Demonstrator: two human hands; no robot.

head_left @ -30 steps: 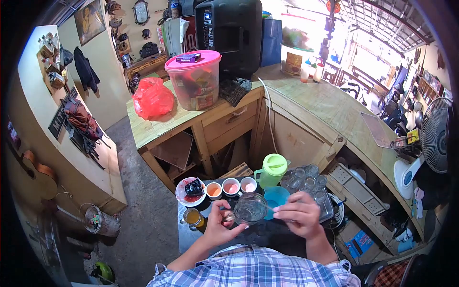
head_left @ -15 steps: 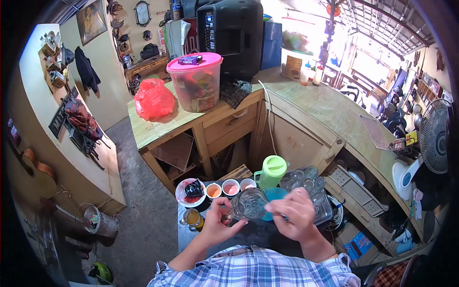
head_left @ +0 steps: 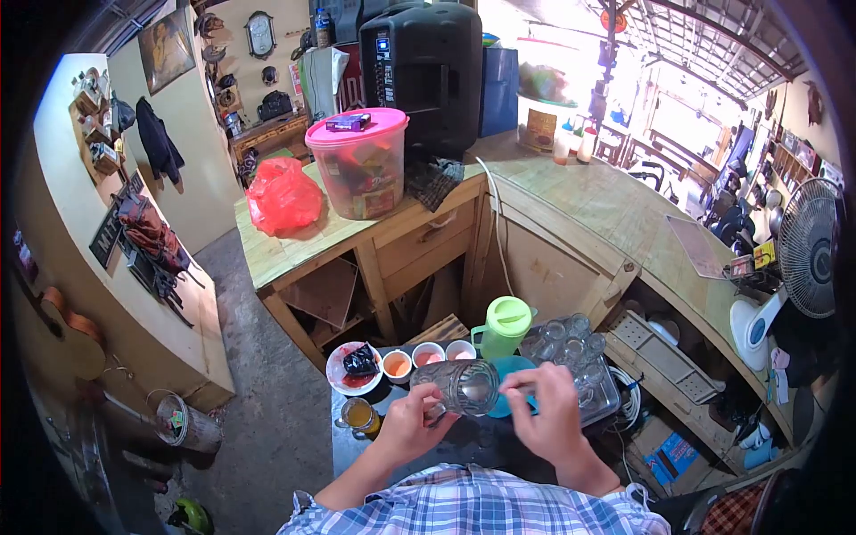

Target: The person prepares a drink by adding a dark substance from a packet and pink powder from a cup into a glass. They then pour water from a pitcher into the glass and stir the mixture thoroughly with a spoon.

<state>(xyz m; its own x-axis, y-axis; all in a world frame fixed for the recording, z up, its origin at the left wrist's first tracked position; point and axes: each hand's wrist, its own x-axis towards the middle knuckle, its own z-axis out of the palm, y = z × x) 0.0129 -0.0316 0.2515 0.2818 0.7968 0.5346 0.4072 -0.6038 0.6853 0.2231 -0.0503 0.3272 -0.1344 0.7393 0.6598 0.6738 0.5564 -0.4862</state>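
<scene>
Glass mug point(head_left: 450, 385): up over the dark table point(head_left: 486, 441). It has just tipped, so its long side shows and one end faces 3 o'clock, easier to reach.
Left hand point(head_left: 412, 425): holds the mug near its handle.
Right hand point(head_left: 550, 412): bent fingers close to that end; I can't tell if they pinch anything.
Blue bowl point(head_left: 513, 364): 3 o'clock from the mug.
Green jug point(head_left: 505, 326): 1 o'clock.

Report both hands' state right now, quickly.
Left hand: closed, holding a clear, patterned glass mug.
Right hand: partly curled beside the mug; whether it grips anything cannot be told.
</scene>
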